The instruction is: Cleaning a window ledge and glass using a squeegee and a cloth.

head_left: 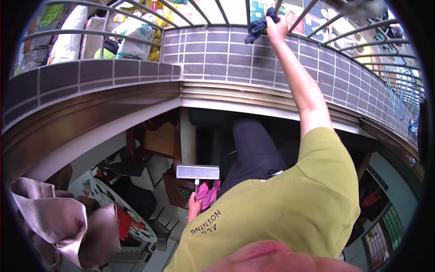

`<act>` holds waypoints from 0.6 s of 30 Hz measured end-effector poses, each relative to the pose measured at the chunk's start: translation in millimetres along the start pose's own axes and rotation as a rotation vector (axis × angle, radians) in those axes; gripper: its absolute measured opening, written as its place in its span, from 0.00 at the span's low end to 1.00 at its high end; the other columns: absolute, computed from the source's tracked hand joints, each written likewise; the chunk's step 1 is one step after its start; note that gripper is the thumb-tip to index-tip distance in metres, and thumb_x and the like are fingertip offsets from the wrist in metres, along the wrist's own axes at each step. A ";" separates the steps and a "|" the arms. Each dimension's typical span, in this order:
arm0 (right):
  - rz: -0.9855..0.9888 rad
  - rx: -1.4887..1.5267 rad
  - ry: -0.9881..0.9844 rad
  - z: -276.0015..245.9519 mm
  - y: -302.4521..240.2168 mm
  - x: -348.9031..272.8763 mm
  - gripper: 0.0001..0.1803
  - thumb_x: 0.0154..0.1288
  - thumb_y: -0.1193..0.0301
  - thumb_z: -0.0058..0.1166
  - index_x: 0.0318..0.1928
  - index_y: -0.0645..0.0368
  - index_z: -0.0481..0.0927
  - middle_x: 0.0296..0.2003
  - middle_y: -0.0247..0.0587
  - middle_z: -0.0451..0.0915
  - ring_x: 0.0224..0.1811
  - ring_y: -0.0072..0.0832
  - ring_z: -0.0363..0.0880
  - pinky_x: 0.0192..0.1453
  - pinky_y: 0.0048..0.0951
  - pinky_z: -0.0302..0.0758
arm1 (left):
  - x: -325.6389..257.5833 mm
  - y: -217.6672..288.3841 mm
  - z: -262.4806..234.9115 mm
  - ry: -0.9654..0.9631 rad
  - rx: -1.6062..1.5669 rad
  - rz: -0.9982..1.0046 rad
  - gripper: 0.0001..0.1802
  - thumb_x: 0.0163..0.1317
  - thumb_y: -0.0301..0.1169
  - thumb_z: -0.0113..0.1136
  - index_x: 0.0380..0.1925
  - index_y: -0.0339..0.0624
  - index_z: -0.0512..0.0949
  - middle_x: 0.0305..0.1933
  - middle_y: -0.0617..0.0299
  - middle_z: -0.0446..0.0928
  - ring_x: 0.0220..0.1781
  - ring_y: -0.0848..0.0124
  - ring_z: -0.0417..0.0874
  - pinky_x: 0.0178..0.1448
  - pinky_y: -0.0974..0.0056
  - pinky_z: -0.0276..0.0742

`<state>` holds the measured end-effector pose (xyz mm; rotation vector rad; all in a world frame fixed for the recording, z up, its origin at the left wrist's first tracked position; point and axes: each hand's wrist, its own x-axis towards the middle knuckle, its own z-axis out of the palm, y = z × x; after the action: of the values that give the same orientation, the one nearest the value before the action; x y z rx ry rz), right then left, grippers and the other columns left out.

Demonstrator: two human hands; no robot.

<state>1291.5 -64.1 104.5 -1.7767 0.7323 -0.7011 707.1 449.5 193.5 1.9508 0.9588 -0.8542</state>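
Note:
Stretched far out ahead, my right hand (277,29) is closed around a dark blue cloth (257,31). It presses the cloth against an upright bar of the metal window grille (217,11), just above the grey tiled ledge (217,52). Low and close to my body, my left hand (194,206) grips the thin handle of a window squeegee (197,172), whose wide pale grey head points upward. A pink cloth (209,194) hangs at the same hand, beside the handle; whether the fingers hold it too I cannot tell.
A metal window track (235,93) runs between the ledge and the room. Bags and a white sack (70,34) lie beyond the bars at left. Indoors are a wooden chair (158,138), a bunched satin curtain (59,217) and an oval table (106,192).

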 end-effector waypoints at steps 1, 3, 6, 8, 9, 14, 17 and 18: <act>0.079 0.123 0.028 5.7 5.7 -1.9 0.18 0.48 0.64 0.62 0.35 0.65 0.74 0.29 0.47 0.79 0.34 0.37 0.79 0.41 0.32 0.73 | 1.5 17.3 0.6 0.007 -0.004 0.010 0.14 0.47 0.19 0.61 0.35 0.38 0.71 0.32 0.64 0.76 0.35 0.75 0.73 0.42 0.69 0.71; 0.159 0.198 0.118 20.6 1.9 3.1 0.15 0.51 0.67 0.60 0.32 0.66 0.73 0.28 0.45 0.78 0.32 0.33 0.77 0.39 0.31 0.72 | -2.4 39.2 -0.2 -0.022 -0.017 0.066 0.15 0.46 0.19 0.62 0.36 0.39 0.72 0.31 0.64 0.76 0.34 0.74 0.74 0.42 0.68 0.71; 0.261 0.251 0.366 42.1 -26.3 -14.5 0.13 0.58 0.70 0.54 0.32 0.70 0.70 0.31 0.50 0.76 0.37 0.35 0.75 0.46 0.34 0.70 | 1.9 43.9 -4.1 -0.001 0.103 0.077 0.17 0.46 0.20 0.63 0.37 0.40 0.72 0.32 0.62 0.76 0.35 0.74 0.74 0.43 0.68 0.71; 0.221 0.460 0.321 43.3 -34.3 -24.8 0.15 0.59 0.67 0.53 0.35 0.69 0.70 0.35 0.51 0.76 0.41 0.36 0.74 0.50 0.33 0.69 | 5.4 41.2 -5.2 0.035 0.092 0.091 0.17 0.46 0.21 0.64 0.37 0.40 0.72 0.32 0.62 0.76 0.35 0.74 0.75 0.43 0.68 0.71; 0.067 0.348 0.123 38.7 -35.6 -23.2 0.15 0.60 0.66 0.52 0.37 0.68 0.70 0.35 0.50 0.76 0.41 0.36 0.74 0.49 0.32 0.69 | 6.4 39.1 -5.9 0.059 0.080 0.103 0.17 0.46 0.21 0.64 0.38 0.41 0.72 0.32 0.62 0.76 0.35 0.74 0.75 0.43 0.68 0.71; -0.229 0.283 0.066 44.0 -66.8 14.8 0.12 0.58 0.65 0.50 0.35 0.63 0.73 0.35 0.51 0.77 0.38 0.48 0.75 0.43 0.39 0.71 | -7.2 28.6 -6.6 0.049 0.062 0.073 0.17 0.46 0.21 0.64 0.37 0.41 0.72 0.31 0.62 0.75 0.34 0.74 0.74 0.42 0.68 0.71; -0.632 0.331 0.064 33.0 -111.7 24.5 0.15 0.57 0.68 0.51 0.43 0.62 0.73 0.36 0.55 0.75 0.41 0.46 0.74 0.46 0.40 0.69 | -13.4 28.5 -5.4 0.036 0.067 0.002 0.16 0.47 0.21 0.63 0.37 0.40 0.72 0.31 0.62 0.75 0.34 0.75 0.74 0.42 0.68 0.71; -0.579 0.380 0.168 56.4 -89.4 38.5 0.14 0.56 0.69 0.50 0.41 0.63 0.72 0.34 0.55 0.75 0.39 0.48 0.73 0.44 0.39 0.70 | -15.9 26.8 -6.4 0.029 0.122 -0.022 0.15 0.47 0.21 0.62 0.36 0.40 0.71 0.31 0.62 0.75 0.35 0.75 0.74 0.42 0.68 0.71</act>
<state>1371.8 -35.7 177.9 -1.5843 0.1554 -1.2948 723.4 439.1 218.7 2.0648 0.9661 -0.9179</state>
